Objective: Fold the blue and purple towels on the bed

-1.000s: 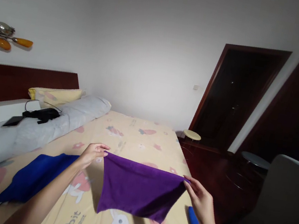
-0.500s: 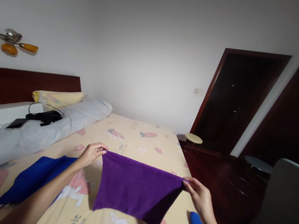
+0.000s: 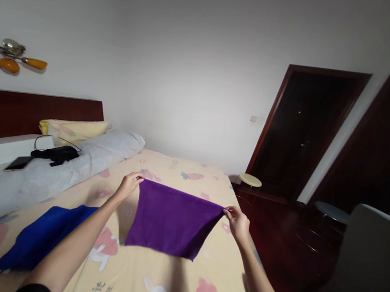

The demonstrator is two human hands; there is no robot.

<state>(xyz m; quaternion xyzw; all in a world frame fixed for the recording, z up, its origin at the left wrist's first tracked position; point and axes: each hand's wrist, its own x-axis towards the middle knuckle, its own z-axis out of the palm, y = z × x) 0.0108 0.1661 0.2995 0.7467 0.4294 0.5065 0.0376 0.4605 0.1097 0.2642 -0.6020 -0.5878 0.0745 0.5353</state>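
Note:
A purple cloth [image 3: 172, 220] is stretched between my two hands above the bed, its upper edge taut and its lower part hanging down. My left hand [image 3: 129, 186] pinches the upper left corner. At the upper right corner, the fingers of my right hand [image 3: 238, 222] are closed on the fabric. A crumpled blue cloth [image 3: 45, 235] lies on the bed to the left, partly covered by my left forearm. Beneath the purple cloth spreads a cream bedsheet [image 3: 133, 281] printed with rabbits, carrots and flowers.
Along the headboard [image 3: 32, 104] lie a long grey pillow [image 3: 103, 152], a white box [image 3: 9, 148], a phone [image 3: 19, 163] and a black item [image 3: 55, 155]. Right of the bed stand a cream stool [image 3: 250, 180], a grey stool [image 3: 332, 211] and a grey panel [image 3: 371, 278].
Both hands have moved forward over the bed with the purple cloth, the right one also leftward. The rolled blue piece at the right is now mostly hidden behind my right forearm.

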